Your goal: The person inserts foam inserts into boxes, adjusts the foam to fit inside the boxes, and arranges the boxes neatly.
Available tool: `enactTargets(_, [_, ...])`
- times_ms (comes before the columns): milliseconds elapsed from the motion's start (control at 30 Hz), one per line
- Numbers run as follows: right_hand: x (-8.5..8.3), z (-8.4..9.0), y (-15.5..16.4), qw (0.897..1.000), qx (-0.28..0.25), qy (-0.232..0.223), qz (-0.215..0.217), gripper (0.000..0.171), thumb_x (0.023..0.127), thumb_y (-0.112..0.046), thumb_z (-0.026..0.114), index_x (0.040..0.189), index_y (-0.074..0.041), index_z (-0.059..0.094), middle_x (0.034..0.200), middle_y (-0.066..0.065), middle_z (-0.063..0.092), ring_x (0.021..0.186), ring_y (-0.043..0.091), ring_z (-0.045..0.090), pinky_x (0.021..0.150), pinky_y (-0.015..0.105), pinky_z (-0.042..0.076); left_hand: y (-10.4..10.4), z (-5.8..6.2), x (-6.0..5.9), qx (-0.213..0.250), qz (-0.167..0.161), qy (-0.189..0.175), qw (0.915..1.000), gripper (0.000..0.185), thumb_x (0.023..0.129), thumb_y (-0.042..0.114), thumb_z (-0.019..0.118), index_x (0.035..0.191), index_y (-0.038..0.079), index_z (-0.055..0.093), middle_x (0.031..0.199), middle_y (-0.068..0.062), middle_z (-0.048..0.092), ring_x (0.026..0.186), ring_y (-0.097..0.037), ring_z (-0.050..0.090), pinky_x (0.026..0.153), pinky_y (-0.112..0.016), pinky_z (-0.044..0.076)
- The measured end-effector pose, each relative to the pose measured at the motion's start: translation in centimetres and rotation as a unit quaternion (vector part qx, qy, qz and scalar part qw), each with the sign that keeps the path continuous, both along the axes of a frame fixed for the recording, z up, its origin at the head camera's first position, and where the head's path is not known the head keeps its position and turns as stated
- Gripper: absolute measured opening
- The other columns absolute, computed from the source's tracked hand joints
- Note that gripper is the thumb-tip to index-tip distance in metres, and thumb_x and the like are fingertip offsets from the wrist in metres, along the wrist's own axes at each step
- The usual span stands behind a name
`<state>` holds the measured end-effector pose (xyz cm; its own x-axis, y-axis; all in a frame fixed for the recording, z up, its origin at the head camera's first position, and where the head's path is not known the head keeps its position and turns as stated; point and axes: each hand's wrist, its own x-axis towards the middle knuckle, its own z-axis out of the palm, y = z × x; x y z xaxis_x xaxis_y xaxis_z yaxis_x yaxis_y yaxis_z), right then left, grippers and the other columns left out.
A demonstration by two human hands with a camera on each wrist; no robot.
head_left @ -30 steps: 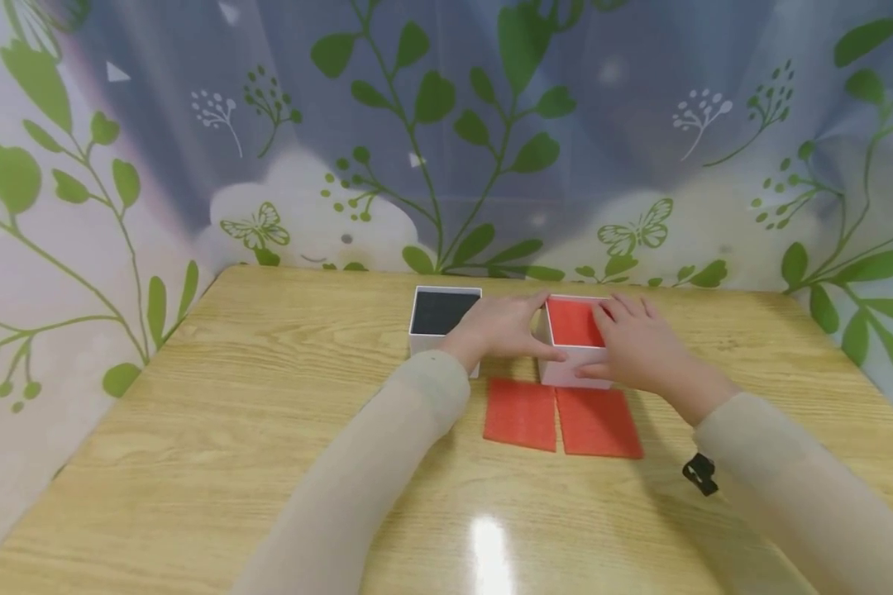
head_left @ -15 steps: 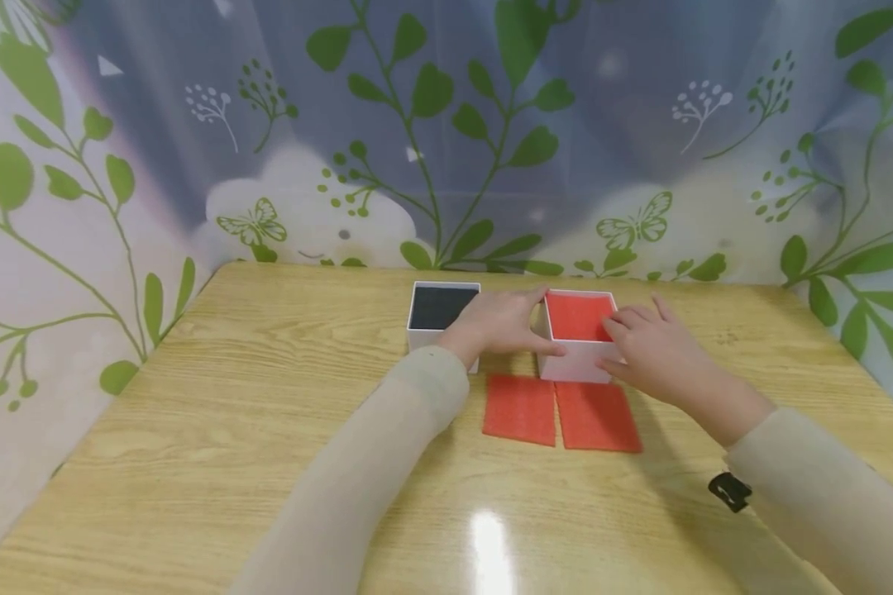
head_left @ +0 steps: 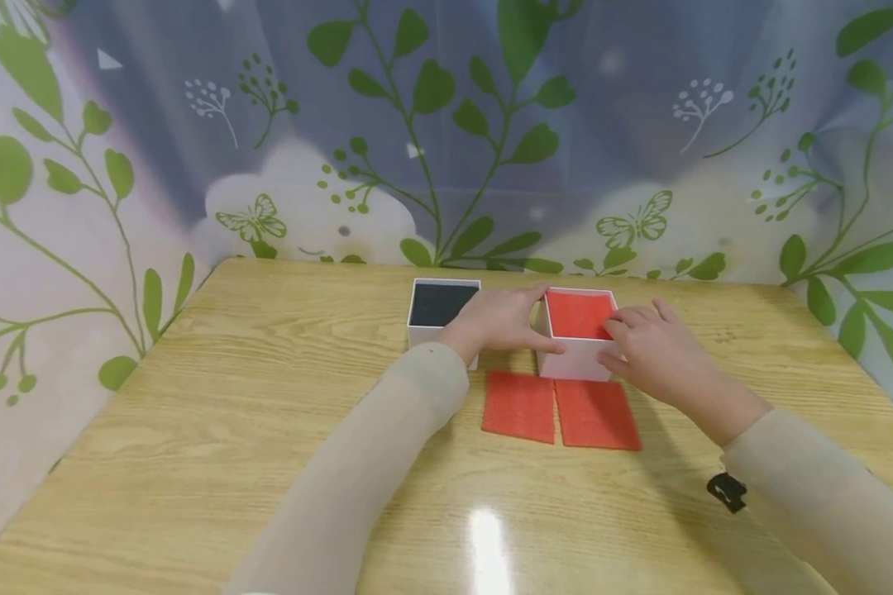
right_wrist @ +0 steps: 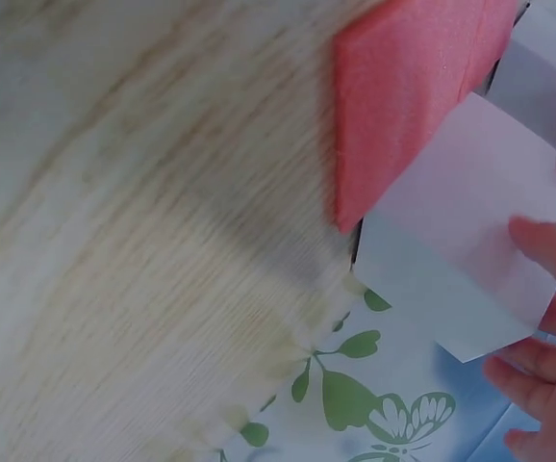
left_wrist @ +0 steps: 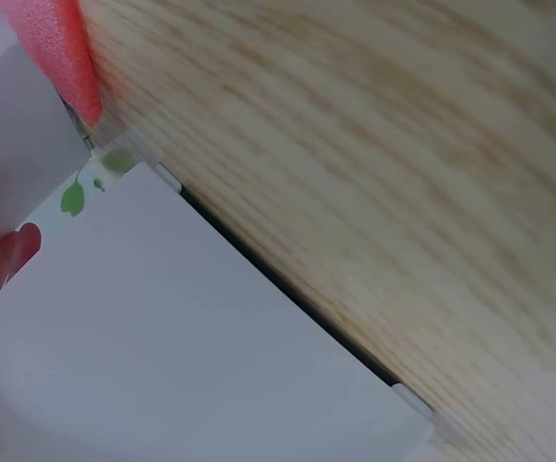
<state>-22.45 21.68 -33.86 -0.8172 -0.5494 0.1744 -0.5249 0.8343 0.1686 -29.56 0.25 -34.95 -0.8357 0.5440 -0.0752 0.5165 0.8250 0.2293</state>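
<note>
A white box with a red lining (head_left: pixel 576 318) stands on the wooden table (head_left: pixel 268 397), toward the back. My left hand (head_left: pixel 524 324) holds its left wall, thumb on the front face. My right hand (head_left: pixel 616 340) grips its right wall, with the fingers (right_wrist: pixel 547 245) on the rim and the thumb low on the front. Two red foam sheets (head_left: pixel 518 405) (head_left: pixel 597 413) lie flat side by side just in front of the box. In the right wrist view the foam (right_wrist: pixel 403 87) meets the white box wall (right_wrist: pixel 461 260).
A second white box with a black lining (head_left: pixel 441 307) stands just left of my left hand, its wall (left_wrist: pixel 182 337) filling the left wrist view. A small black clip (head_left: pixel 725 489) sits by my right sleeve. Leaf-patterned curtains enclose the table's back and sides.
My right hand has drawn back from over the red lining to the box's right wall. My left hand has stayed on the left wall.
</note>
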Motion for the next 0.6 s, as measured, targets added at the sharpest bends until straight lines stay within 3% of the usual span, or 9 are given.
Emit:
enactTargets(267, [-1.4, 0.1, -0.8, 0.996, 0.043, -0.061, -0.047, 0.082, 0.077, -0.042, 0.073, 0.131, 0.011, 0.043, 0.133, 0.031, 0.041, 0.125, 0.047, 0.032, 0.101, 0.063, 0.02, 0.1, 0.0, 0.1, 0.003, -0.006, 0.003, 1.0, 0.103, 0.07, 0.079, 0.052, 0.15, 0.024, 0.019, 0.139, 0.009, 0.045, 0.115, -0.01, 0.051, 0.09, -0.031, 0.042])
enactTargets(600, [-2.4, -0.6, -1.3, 0.994, 0.005, -0.098, -0.052, 0.087, 0.075, -0.041, 0.075, 0.133, 0.013, 0.038, 0.131, 0.034, 0.037, 0.126, 0.053, 0.024, 0.101, 0.063, 0.02, -0.1, 0.0, 0.0, 0.005, -0.009, 0.01, 0.9999, 0.102, 0.07, 0.078, 0.053, 0.15, 0.023, 0.021, 0.136, 0.008, 0.049, 0.112, -0.009, 0.053, 0.087, -0.03, 0.044])
